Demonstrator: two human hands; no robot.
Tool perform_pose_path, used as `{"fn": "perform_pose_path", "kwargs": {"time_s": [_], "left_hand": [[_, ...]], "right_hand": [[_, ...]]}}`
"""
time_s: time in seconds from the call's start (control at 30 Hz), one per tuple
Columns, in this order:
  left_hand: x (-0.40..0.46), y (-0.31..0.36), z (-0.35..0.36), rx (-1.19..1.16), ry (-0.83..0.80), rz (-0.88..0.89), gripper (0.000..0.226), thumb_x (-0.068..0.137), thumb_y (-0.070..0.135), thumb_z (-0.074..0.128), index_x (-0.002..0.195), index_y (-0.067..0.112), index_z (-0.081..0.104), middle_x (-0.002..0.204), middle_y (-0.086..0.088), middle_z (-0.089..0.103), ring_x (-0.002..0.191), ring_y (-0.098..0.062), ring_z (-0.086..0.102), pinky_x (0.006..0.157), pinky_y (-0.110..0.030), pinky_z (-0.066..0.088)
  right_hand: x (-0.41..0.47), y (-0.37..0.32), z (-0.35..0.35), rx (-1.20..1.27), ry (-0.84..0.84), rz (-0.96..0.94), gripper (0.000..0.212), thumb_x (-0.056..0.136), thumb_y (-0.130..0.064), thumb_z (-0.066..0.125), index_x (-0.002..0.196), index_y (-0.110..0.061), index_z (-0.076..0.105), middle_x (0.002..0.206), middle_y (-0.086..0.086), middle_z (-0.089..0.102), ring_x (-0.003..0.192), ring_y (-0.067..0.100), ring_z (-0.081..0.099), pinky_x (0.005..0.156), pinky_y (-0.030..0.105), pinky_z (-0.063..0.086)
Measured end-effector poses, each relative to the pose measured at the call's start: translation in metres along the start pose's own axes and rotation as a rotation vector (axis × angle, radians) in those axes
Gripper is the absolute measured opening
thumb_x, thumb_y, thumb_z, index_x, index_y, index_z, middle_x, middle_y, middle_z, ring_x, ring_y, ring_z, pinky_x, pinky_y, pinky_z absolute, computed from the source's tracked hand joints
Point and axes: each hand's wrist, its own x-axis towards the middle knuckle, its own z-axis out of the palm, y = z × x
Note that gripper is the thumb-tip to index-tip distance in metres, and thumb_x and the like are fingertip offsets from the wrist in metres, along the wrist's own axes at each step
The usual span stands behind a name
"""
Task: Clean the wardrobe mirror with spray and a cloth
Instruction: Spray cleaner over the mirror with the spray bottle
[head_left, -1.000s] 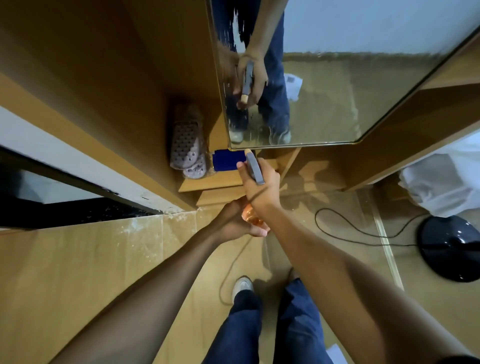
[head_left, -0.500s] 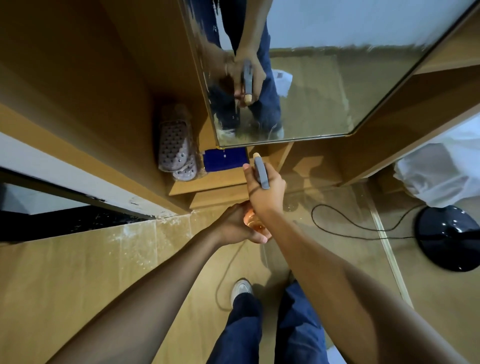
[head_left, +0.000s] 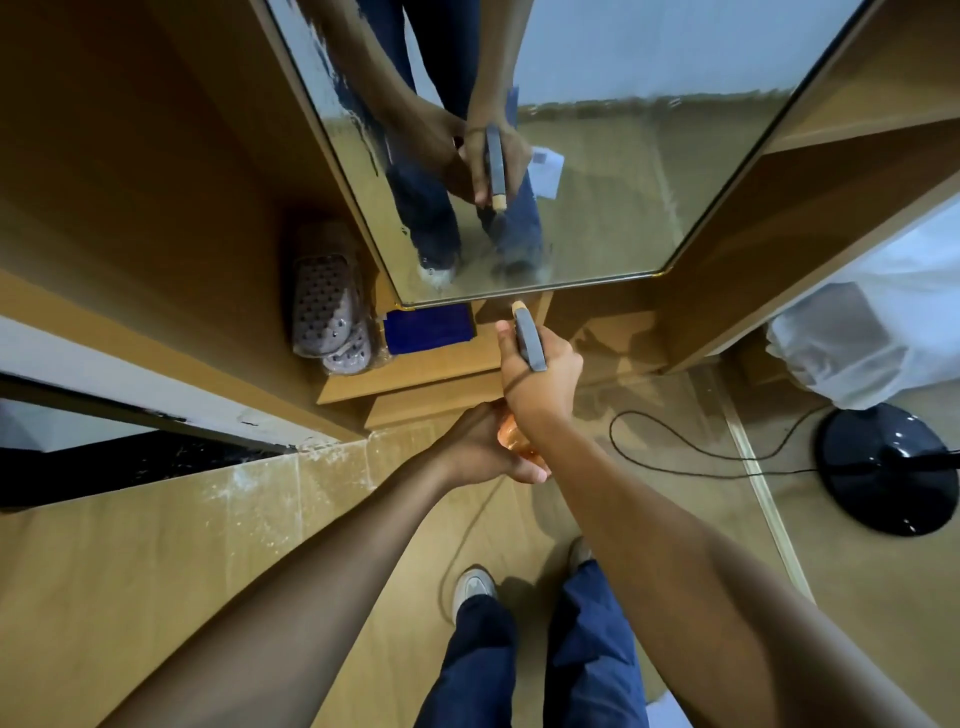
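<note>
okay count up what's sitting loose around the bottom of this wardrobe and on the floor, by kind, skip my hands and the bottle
Perforated grey slippers: 2, stacked on the wooden step
Blue flat item: 1, on the step beside them
Black cord: 1, on the floor
Black round stand base: 1
White bag: 1, at right
Total: 6

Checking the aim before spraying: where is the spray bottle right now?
In the head view the spray bottle is centre frame, held by both hands just below the mirror: right hand on its grey top, left hand around its orange body.
</note>
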Motion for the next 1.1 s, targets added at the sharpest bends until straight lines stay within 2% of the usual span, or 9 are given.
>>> {"fn": "perform_pose_path", "kwargs": {"time_s": [0.1,0.27,0.43,0.57,0.73,0.9,1.1], "left_hand": [[0.005,0.006,0.007,-0.011,-0.001,0.004,0.048,0.067,0.014,0.083,0.108,0.020,0.059,0.097,0.009,0.066,0.082,0.000,0.059,0.065,-0.014,0.044],[0.015,0.023,0.021,-0.035,-0.017,-0.009,0.055,0.067,0.015,0.084,0.108,0.032,0.051,0.092,0.023,0.057,0.083,0.010,0.055,0.063,-0.004,0.041],[0.026,0.038,0.031,0.013,-0.004,0.005,0.047,0.068,0.016,0.084,0.098,0.034,0.051,0.088,0.020,0.058,0.081,0.004,0.056,0.067,-0.013,0.044],[0.033,0.049,0.038,0.043,-0.017,0.004,0.048,0.067,0.016,0.084,0.101,0.029,0.053,0.086,0.019,0.059,0.077,0.004,0.056,0.060,-0.010,0.041],[0.043,0.059,0.047,0.063,-0.030,-0.015,0.042,0.067,0.013,0.083,0.096,0.026,0.055,0.086,0.015,0.061,0.077,0.001,0.057,0.062,-0.015,0.043],[0.053,0.072,0.059,0.102,-0.031,-0.021,0.050,0.068,0.018,0.084,0.104,0.028,0.050,0.086,0.019,0.054,0.079,0.002,0.053,0.064,-0.015,0.042],[0.065,0.087,0.073,0.120,-0.027,-0.017,0.046,0.068,0.018,0.084,0.100,0.029,0.052,0.086,0.017,0.057,0.079,-0.001,0.055,0.066,-0.016,0.044]], "right_hand": [[0.004,-0.001,-0.011,0.008,-0.006,0.024,0.026,0.093,-0.034,0.063,0.081,-0.010,0.062,0.061,-0.003,0.049,0.050,0.004,0.041,0.047,0.010,0.039],[0.009,-0.002,-0.038,0.056,-0.056,-0.008,0.017,0.095,-0.027,0.062,0.088,-0.011,0.061,0.068,-0.003,0.052,0.051,-0.004,0.047,0.050,0.008,0.041],[0.022,0.000,-0.054,0.071,-0.072,-0.035,0.021,0.095,-0.026,0.061,0.095,-0.005,0.062,0.070,-0.003,0.053,0.053,-0.004,0.047,0.052,0.010,0.042],[0.028,0.002,-0.063,0.112,-0.043,-0.022,0.026,0.095,-0.028,0.061,0.092,-0.003,0.063,0.069,0.002,0.053,0.053,0.002,0.046,0.050,0.017,0.043],[0.033,0.000,-0.078,0.115,-0.016,0.019,0.027,0.095,-0.029,0.061,0.081,-0.007,0.059,0.060,-0.002,0.048,0.044,0.000,0.043,0.045,0.014,0.039],[0.041,0.002,-0.099,0.091,-0.014,0.034,0.020,0.095,-0.032,0.061,0.085,-0.015,0.058,0.068,-0.003,0.053,0.055,0.002,0.048,0.050,0.011,0.042],[0.051,0.003,-0.123,0.053,-0.017,-0.032,0.020,0.095,-0.028,0.062,0.081,-0.014,0.056,0.063,-0.008,0.049,0.048,-0.004,0.045,0.048,0.009,0.038]]}}
